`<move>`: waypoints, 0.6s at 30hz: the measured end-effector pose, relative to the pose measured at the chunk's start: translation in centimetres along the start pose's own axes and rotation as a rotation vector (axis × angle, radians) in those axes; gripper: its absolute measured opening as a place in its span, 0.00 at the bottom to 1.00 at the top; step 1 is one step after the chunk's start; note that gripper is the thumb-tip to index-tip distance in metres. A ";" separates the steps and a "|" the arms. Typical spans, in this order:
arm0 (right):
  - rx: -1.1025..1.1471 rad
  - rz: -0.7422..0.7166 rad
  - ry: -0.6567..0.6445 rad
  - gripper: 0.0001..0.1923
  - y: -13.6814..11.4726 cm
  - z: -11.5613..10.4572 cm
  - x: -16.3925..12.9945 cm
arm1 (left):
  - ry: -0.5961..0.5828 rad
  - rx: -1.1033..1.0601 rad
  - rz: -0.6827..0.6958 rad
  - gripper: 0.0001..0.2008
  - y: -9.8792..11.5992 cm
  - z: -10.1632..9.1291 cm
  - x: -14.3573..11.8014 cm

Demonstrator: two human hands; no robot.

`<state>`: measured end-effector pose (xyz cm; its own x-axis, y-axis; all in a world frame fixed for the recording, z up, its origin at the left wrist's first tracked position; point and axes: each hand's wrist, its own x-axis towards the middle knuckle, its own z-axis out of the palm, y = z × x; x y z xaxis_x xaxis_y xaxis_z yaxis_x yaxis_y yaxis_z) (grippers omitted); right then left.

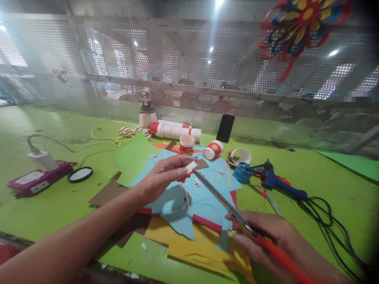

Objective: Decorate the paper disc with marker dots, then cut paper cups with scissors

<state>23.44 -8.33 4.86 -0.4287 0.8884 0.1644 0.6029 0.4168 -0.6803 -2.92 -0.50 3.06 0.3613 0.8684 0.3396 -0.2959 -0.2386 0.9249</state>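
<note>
My left hand (161,173) pinches a small red and white piece of paper (191,167) between thumb and fingers, above the light blue sheets. In my right hand (266,236) is a pair of long scissors (219,198) with an orange-red handle. Their blades look nearly closed, and the tips meet or lie very close to the paper piece; which of the two I cannot tell. Below both hands spread light blue paper sheets (174,215) strewn with tiny scraps. Folded yellow paper (204,256) lies nearest me.
Paper cups (213,149) and stacked cups (177,131) lie behind the sheets, near a spray bottle (147,116) and a phone (225,128). To the right rests a blue glue gun (284,186) with a looping black cord. A purple power strip (41,179) sits left. Perforated metal panels (189,71) close the back.
</note>
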 end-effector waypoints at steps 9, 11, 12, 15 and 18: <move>-0.053 -0.002 -0.065 0.14 0.5 0.1 -0.2 | -0.026 -0.056 0.002 0.16 0.2 0.3 0.0; -0.079 -0.001 -0.067 0.14 0.6 0.2 -0.1 | -0.029 -0.067 0.001 0.16 0.2 0.4 0.0; -0.092 -0.005 -0.062 0.14 0.6 0.2 -0.1 | -0.026 -0.076 -0.001 0.15 0.2 0.5 0.0; -0.133 -0.034 -0.049 0.14 0.4 0.4 -0.1 | -0.016 -0.103 -0.014 0.15 0.2 0.7 -0.1; -0.169 -0.078 -0.041 0.13 0.3 0.5 -0.1 | -0.001 -0.126 -0.022 0.16 0.2 0.9 -0.1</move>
<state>23.31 -8.41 4.26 -0.5033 0.8452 0.1801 0.6701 0.5133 -0.5361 -2.24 -0.99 3.40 0.3695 0.8727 0.3193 -0.3966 -0.1627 0.9034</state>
